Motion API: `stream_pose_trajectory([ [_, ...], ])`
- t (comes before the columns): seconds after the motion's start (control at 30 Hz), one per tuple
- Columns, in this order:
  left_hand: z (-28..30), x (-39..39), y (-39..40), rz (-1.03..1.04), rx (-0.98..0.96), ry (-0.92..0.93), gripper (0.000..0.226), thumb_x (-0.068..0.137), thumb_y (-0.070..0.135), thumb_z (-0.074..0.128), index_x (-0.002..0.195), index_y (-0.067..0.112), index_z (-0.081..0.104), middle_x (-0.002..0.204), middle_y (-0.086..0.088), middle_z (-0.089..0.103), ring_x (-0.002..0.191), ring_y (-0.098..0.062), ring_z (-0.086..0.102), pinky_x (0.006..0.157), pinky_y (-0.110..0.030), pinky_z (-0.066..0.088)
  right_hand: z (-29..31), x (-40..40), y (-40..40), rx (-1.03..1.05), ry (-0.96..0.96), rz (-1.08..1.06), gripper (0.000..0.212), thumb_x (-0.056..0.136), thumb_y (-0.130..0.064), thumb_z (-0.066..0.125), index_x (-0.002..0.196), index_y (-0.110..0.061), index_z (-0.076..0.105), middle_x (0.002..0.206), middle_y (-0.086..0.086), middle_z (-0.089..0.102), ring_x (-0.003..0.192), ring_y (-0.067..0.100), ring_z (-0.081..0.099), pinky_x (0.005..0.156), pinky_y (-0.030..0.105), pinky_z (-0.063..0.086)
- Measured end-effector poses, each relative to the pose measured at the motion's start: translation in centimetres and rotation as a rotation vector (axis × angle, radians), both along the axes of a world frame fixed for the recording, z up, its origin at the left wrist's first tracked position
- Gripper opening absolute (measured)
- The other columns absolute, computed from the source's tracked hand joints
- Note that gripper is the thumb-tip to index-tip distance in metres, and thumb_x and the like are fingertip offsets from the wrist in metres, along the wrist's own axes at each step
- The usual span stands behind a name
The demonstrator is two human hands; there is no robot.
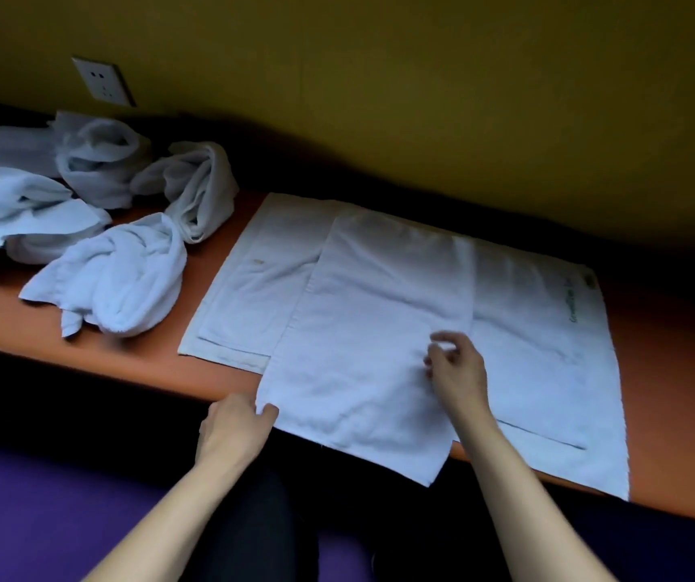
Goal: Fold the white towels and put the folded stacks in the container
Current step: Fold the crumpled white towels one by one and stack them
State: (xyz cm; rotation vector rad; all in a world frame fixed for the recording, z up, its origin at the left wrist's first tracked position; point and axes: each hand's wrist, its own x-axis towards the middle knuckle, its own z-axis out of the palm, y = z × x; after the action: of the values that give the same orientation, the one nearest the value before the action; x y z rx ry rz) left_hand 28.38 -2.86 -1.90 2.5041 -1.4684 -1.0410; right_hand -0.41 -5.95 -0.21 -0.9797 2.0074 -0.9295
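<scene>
While left hand pinches its corner, white towel lies flat, right hand loosely curled above.

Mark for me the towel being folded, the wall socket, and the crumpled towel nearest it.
towel being folded (371, 329), head view, middle of its top layer
wall socket (102, 82), head view, centre of the faceplate
crumpled towel (98, 161), head view, middle of the bunched cloth

The flat white towel is soft terry cloth with a matt, faintly nubby nap, as are the crumpled towels at far left. The orange counter looks smooth and matt (material unclear). The wall socket has a dull sheen.
</scene>
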Motion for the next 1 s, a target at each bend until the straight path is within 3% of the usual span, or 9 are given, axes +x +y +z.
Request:
stream_pose_trajectory([
  [0.1,-0.3,-0.6,0.0,0.049,-0.049,0.024,0.033,0.088,0.037,0.062,0.094,0.005,0.055,0.093,-0.011,0.061,0.083,-0.032,0.056,0.068,-0.034,0.04,-0.1,-0.3,7.5,0.056,0.096,-0.167,0.002,0.093,-0.023,0.06,0.092,-0.021,0.059,0.079,-0.007,0.065,0.081,0.025,0.061,0.071,0.032,0.04],
  [0.17,-0.7,-0.6,0.0,0.092,-0.073,0.07,0.031,0.089,0.03,0.063,0.102,0.003,0.054,0.097,-0.012,0.059,0.093,-0.036,0.057,0.074,-0.034,0.041,-0.6,0.0,11.1,0.123,0.092,-0.243,0.014,0.094,-0.029,0.06,0.09,-0.016,0.056,0.08,-0.005,0.063,0.082,0.027,0.056,0.071,0.032,0.035],
  [0.23,-1.2,-0.6,0.1,0.163,-0.063,0.149,0.03,0.082,0.03,0.067,0.097,0.005,0.059,0.094,-0.009,0.066,0.089,-0.033,0.063,0.078,-0.033,0.049,-1.5,0.5,13.1,0.253,0.069,-0.229,0.026,0.094,-0.042,0.058,0.089,-0.017,0.055,0.083,-0.001,0.063,0.083,0.028,0.055,0.073,0.034,0.038],
  [0.33,-1.9,-0.6,0.4,0.29,-0.097,0.342,0.021,0.076,0.026,0.073,0.084,0.008,0.065,0.074,-0.012,0.073,0.074,-0.032,0.073,0.077,-0.044,0.062,-2.8,1.6,13.4,0.349,-0.018,-0.166,0.032,0.093,-0.048,0.059,0.094,-0.016,0.056,0.083,-0.006,0.058,0.084,0.025,0.054,0.074,0.032,0.038],
  [0.4,-1.4,-0.6,0.3,0.353,-0.124,0.416,0.021,0.084,0.014,0.071,0.098,0.002,0.061,0.071,-0.011,0.069,0.071,-0.031,0.073,0.076,-0.044,0.062,-3.1,2.3,13.0,0.295,-0.076,-0.17,0.027,0.093,-0.039,0.063,0.096,-0.012,0.057,0.083,-0.005,0.058,0.086,0.024,0.056,0.074,0.031,0.038],
  [0.5,-0.2,-0.3,0.2,0.439,-0.141,0.59,0.028,0.089,0.003,0.065,0.114,-0.002,0.054,0.086,-0.012,0.066,0.068,-0.024,0.07,0.056,-0.029,0.061,-3.4,2.2,12.5,0.223,-0.119,-0.219,0.016,0.092,-0.022,0.065,0.095,-0.008,0.058,0.093,0.007,0.065,0.09,0.028,0.062,0.076,0.032,0.044],
  [0.7,3.3,-0.3,2.0,0.359,-0.054,0.806,0.009,0.092,0.004,0.065,0.094,-0.004,0.063,0.101,-0.018,0.065,0.079,-0.022,0.065,0.055,-0.022,0.059,-2.3,0.9,14.1,-0.006,-0.095,-0.19,0.01,0.09,-0.034,0.06,0.096,-0.027,0.056,0.096,0.002,0.07,0.092,0.028,0.068,0.086,0.049,0.056],
  [0.9,6.8,-0.3,7.4,0.315,-0.105,0.987,0.017,0.099,0.006,0.053,0.107,-0.003,0.066,0.113,-0.012,0.071,0.1,-0.029,0.071,0.063,-0.029,0.06,3.1,0.4,18.1,-0.195,-0.127,-0.228,0.024,0.096,-0.015,0.059,0.117,-0.026,0.055,0.083,0.004,0.069,0.056,0.012,0.067,0.068,0.031,0.057],
  [1.0,7.8,-0.8,10.8,0.384,-0.102,1.067,0.007,0.096,-0.003,0.055,0.101,-0.005,0.061,0.104,-0.018,0.071,0.078,-0.025,0.074,0.063,-0.029,0.061,4.8,0.1,20.8,-0.219,-0.212,-0.217,0.018,0.096,-0.008,0.059,0.108,-0.019,0.066,0.069,0.004,0.067,0.053,0.011,0.063,0.061,0.02,0.053],
])
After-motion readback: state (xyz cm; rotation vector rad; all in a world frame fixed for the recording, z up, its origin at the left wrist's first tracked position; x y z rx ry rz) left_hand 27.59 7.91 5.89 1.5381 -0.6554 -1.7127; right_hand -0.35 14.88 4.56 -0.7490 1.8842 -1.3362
